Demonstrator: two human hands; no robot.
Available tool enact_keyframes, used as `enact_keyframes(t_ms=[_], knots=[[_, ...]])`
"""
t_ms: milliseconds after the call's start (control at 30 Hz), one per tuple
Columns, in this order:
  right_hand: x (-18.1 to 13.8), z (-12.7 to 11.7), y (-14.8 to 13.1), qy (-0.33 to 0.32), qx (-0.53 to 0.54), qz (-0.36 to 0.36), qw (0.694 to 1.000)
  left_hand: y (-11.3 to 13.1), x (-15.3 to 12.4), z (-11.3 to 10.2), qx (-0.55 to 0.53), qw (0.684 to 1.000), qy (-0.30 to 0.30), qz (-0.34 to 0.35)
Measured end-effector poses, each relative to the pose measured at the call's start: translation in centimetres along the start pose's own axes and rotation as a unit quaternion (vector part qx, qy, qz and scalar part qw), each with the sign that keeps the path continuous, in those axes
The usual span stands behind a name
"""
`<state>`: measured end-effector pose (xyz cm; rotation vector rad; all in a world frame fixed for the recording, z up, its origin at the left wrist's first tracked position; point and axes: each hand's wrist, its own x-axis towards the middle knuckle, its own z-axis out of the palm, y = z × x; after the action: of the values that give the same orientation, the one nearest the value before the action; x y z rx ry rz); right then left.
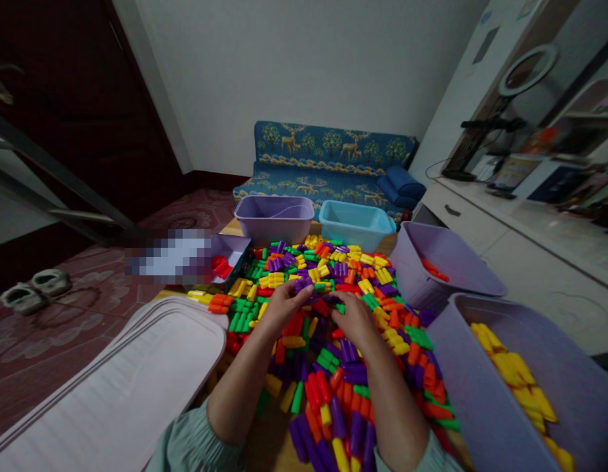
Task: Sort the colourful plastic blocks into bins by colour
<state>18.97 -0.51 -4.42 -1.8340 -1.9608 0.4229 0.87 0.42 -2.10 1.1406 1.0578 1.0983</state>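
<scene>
Small plastic connecting blocks (pixel 327 359) in red, orange, yellow, green and purple lie in a thick heap over the table. My left hand (pixel 285 303) is closed on a purple block (pixel 303 283), with the thumb along its near side. To its right, my right hand (pixel 354 314) hovers low over the heap, fingers curved and apart from the thumb. A green block (pixel 340 307) shows in the gap between that thumb and the fingers; whether they touch it I cannot tell.
A purple bin (pixel 274 226) and a blue bin (pixel 357 229) stand at the back. On the right are a bin (pixel 407 282) with red-orange blocks and a bin (pixel 454 367) with yellow ones. White lids (pixel 151 367) are stacked left, near a box (pixel 240 252) holding red blocks.
</scene>
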Motion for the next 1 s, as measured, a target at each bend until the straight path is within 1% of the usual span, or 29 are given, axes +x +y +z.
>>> enact_keyframes(t_ms=[233, 400, 467, 533, 633, 700, 767, 833, 1000], knots=[[0.0, 0.1, -0.5, -0.005, 0.066, -0.017, 0.998, 0.0, 0.0, -0.1, 0.027, 1.000, 0.002, 0.003], [0.1, 0.0, -0.5, 0.021, 0.137, -0.032, 0.990, -0.3, 0.1, -0.1, 0.023, 1.000, -0.001, 0.007], [0.2, 0.0, -0.5, 0.035, 0.148, -0.038, 0.988, -0.3, 0.1, -0.1, 0.015, 1.000, -0.003, 0.006], [0.1, -0.2, -0.6, 0.035, 0.155, -0.037, 0.987, -0.2, 0.1, -0.1, 0.011, 1.000, -0.005, 0.004], [-0.1, -0.2, -0.9, 0.013, 0.142, -0.076, 0.987, -0.2, 0.2, -0.1, 0.006, 1.000, -0.008, 0.006], [-0.3, -0.1, -1.0, -0.018, 0.116, -0.118, 0.986, -0.4, 0.3, -0.2, 0.004, 1.000, -0.011, 0.009], [-0.4, 0.1, -0.9, -0.049, 0.090, -0.139, 0.985, -0.6, 0.4, -0.2, 0.013, 1.000, -0.009, 0.014], [-0.4, 0.3, -0.7, -0.062, 0.078, -0.140, 0.985, -0.8, 0.5, -0.3, 0.021, 0.999, -0.002, 0.024], [-0.1, 0.3, -0.5, -0.047, 0.077, -0.109, 0.990, -0.8, 0.5, -0.3, 0.020, 1.000, -0.002, 0.024]])
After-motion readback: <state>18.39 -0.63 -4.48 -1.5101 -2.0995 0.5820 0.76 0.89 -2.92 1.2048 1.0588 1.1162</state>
